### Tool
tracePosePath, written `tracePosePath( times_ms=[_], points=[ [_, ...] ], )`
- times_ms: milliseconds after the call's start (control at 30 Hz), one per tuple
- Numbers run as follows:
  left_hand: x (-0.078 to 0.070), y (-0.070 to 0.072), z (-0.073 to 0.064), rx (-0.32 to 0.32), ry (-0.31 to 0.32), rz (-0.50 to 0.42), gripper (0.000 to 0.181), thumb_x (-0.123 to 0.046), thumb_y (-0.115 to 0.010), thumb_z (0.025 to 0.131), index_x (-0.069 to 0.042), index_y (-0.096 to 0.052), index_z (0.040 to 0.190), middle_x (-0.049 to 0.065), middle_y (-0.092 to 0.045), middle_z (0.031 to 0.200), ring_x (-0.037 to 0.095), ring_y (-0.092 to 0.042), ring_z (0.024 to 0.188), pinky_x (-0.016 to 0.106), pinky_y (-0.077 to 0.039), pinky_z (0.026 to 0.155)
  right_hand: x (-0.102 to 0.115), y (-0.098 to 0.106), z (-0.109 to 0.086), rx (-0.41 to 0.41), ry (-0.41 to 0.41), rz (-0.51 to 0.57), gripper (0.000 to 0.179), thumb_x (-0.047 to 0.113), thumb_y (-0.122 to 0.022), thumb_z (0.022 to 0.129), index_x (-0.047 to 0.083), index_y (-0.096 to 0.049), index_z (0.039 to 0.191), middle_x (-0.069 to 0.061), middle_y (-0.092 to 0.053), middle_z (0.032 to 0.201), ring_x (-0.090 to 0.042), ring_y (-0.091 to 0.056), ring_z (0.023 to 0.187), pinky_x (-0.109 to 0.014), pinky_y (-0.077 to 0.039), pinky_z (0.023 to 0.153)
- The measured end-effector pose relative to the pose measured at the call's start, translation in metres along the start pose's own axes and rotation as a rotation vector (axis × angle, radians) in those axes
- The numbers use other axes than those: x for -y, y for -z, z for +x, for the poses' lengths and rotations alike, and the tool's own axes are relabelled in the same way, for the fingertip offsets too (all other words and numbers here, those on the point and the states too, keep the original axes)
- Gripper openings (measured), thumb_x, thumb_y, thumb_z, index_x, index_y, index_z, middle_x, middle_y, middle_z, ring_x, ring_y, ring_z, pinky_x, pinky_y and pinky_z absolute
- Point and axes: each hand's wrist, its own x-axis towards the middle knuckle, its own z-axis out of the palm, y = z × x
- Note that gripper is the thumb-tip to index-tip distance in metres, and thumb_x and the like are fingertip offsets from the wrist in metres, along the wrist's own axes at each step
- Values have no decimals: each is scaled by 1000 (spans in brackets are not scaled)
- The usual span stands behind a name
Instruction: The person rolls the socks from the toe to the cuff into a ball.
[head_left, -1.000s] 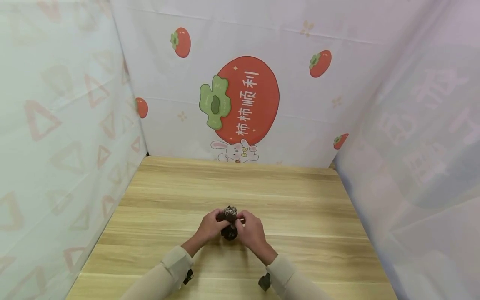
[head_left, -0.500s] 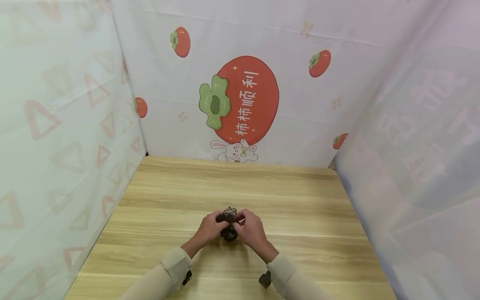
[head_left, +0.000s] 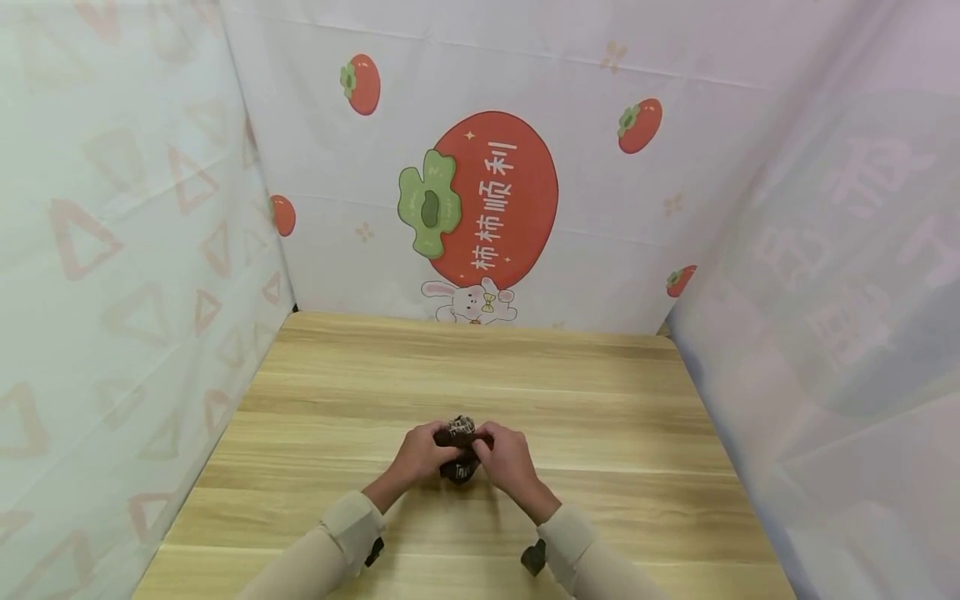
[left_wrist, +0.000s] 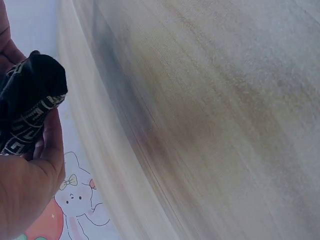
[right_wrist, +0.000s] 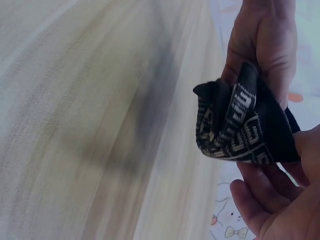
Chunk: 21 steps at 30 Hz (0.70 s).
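Observation:
Between both hands is a black knitted sock (head_left: 461, 427) with a white geometric pattern, folded and bunched, held above the table. My left hand (head_left: 418, 454) grips its left side, thumb across the front. On the other side my right hand (head_left: 512, 460) pinches the dark fabric between thumb and fingers. In the left wrist view the sock (left_wrist: 37, 95) has a rounded dark end sticking out past the fingers. The right wrist view shows the bunched sock (right_wrist: 235, 125) with folds opening outward and fingers beneath it. Whether it is one sock or a pair I cannot tell.
A wood-grain table (head_left: 360, 367) lies under the hands. White printed cloth (head_left: 585, 250) stands behind it, with more cloth along the left (head_left: 142, 275) and right sides. Dark pieces are attached near both sleeve cuffs (head_left: 534, 557).
Both hands stay in nearly the same place, still holding the sock. The fabric between them shifts shape slightly, and the right thumb and fingers have changed position a little on it.

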Motion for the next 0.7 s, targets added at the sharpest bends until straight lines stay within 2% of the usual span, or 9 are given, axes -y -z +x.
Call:
tracePosePath(
  times_ms=[167,267,367,500,633,700],
  points=[
    [2,1,-4,22,-53,17,41,-35,-80,83,-8,-73,113,9,-76,107,22,-70,97,40,-58,81,-10,6,5,-6,-24,44,7,13,-69,93,11,-76,92,0,-74,83,-3,-58,68,-21,-50,61],
    [4,3,-6,65,-94,-7,41,-35,-78,86,-7,-72,116,9,-76,107,20,-70,97,38,-58,79,-16,9,8,-30,-45,50,7,13,-69,92,11,-76,91,0,-73,79,-5,-58,65,-22,-49,60],
    [5,4,-7,117,-116,-49,39,-34,-75,90,-7,-72,117,9,-76,106,17,-70,94,34,-58,78,-19,12,9,-32,-76,77,8,13,-69,92,11,-76,90,2,-71,73,-5,-56,60,-22,-47,55],
    [3,3,-9,191,-175,-52,32,-31,-73,91,-7,-74,113,7,-77,100,11,-69,88,27,-57,74,-19,15,14,-45,-71,93,9,14,-68,92,11,-76,90,3,-70,70,-3,-57,56,-21,-47,51],
    [-4,-2,-12,300,-246,-45,25,-26,-72,91,-7,-75,108,6,-78,98,5,-68,85,24,-56,73,-16,21,21,-80,-30,41,9,14,-69,91,10,-77,89,2,-72,72,-3,-56,56,-22,-48,54],
    [-8,-3,-13,341,-274,-45,23,-23,-72,91,-8,-75,108,5,-78,99,3,-67,86,23,-56,74,-15,24,23,-72,-15,10,8,13,-69,90,11,-77,88,1,-72,73,-3,-55,57,-22,-48,55]
  ],
)
